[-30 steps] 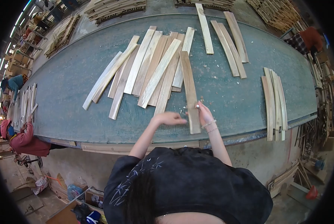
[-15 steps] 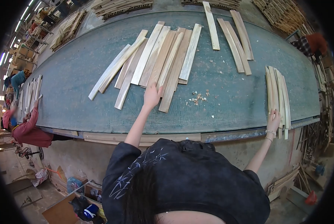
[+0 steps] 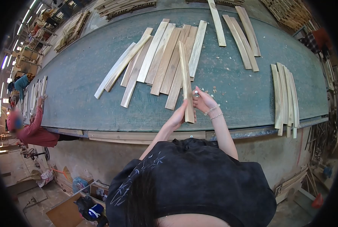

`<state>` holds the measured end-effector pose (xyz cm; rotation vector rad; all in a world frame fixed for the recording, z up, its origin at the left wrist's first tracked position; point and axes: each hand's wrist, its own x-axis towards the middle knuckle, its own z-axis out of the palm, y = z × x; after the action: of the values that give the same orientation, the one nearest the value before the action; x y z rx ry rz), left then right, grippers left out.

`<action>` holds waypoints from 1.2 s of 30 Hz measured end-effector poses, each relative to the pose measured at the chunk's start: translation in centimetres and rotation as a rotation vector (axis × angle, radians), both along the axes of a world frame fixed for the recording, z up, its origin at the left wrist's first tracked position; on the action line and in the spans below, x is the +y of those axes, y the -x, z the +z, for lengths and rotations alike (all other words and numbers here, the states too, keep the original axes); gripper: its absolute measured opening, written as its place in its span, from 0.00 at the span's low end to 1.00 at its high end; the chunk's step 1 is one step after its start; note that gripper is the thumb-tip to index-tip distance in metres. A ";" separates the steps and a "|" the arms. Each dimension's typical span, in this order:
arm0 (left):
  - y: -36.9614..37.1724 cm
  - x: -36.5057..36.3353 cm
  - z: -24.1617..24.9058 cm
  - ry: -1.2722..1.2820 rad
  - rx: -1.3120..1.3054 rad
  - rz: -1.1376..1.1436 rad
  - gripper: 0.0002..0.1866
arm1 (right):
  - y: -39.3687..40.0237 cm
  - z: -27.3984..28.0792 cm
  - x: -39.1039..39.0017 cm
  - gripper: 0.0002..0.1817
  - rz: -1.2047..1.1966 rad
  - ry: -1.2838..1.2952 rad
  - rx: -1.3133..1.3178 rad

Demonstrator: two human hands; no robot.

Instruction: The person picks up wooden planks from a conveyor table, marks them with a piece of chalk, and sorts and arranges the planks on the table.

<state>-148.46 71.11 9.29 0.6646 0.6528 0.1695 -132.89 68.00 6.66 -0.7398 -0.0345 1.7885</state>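
A wooden slat [image 3: 185,81] is held up over the near part of the green table [image 3: 112,117], its lower end towards me. My left hand [image 3: 179,114] is closed around it near that end. My right hand [image 3: 205,100] is just right of the slat, thumb and fingers apart; a small white spot shows by its fingertips, too small to name. Beyond both hands lies a loose spread of slats [image 3: 163,60], some overlapping. To the right, a bundle of slats [image 3: 284,96] rests with its near ends over the table edge.
More slats [image 3: 242,41] lie at the far right of the table. Wood chips [image 3: 214,90] are scattered behind my right hand. At the left edge, a person in a red top [image 3: 33,130] reaches to another row of slats [image 3: 34,98]. Timber stacks [image 3: 123,7] stand beyond the table.
My left hand has lifted a slat from the spread and brought it nearer and to the right. My right hand has left the right-hand bundle and moved left beside the slat.
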 end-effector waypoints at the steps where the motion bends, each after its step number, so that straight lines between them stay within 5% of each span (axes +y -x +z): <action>1: 0.0 -0.3 0.2 -0.001 0.001 -0.006 0.29 | 0.4 -1.2 0.2 0.14 -0.006 -0.001 0.001; 3: -0.1 -0.7 0.2 -0.440 0.263 -0.220 0.28 | 0.9 -2.8 0.4 0.15 -0.172 0.229 -0.180; 4: 0.1 0.0 -0.9 -0.469 0.278 -0.414 0.27 | 1.0 -3.1 0.4 0.17 -0.286 0.281 -0.471; 8: -0.4 1.5 -1.2 -0.710 0.331 -0.483 0.28 | -1.1 -2.0 -0.8 0.16 -0.285 0.314 -0.460; 13: -3.3 2.9 -2.2 -0.511 0.259 -0.252 0.30 | -1.2 -2.7 -0.8 0.16 -0.375 0.236 -0.285; 17: -6.9 6.2 -2.9 -0.186 -0.072 -0.021 0.29 | 2.5 -1.5 -1.0 0.17 -0.468 0.129 -1.125; 19: -7.8 7.4 -2.1 -0.129 -0.180 0.047 0.29 | 3.6 0.3 -1.6 0.16 -0.524 0.076 -1.261; 36: -6.0 8.2 15.1 -0.638 -0.623 0.055 0.31 | 6.4 13.6 -4.4 0.14 -0.579 -0.300 -1.222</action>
<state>-142.50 79.27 24.42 1.1394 -0.0031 0.6242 -139.25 63.58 20.25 -1.3417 -0.7918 0.5739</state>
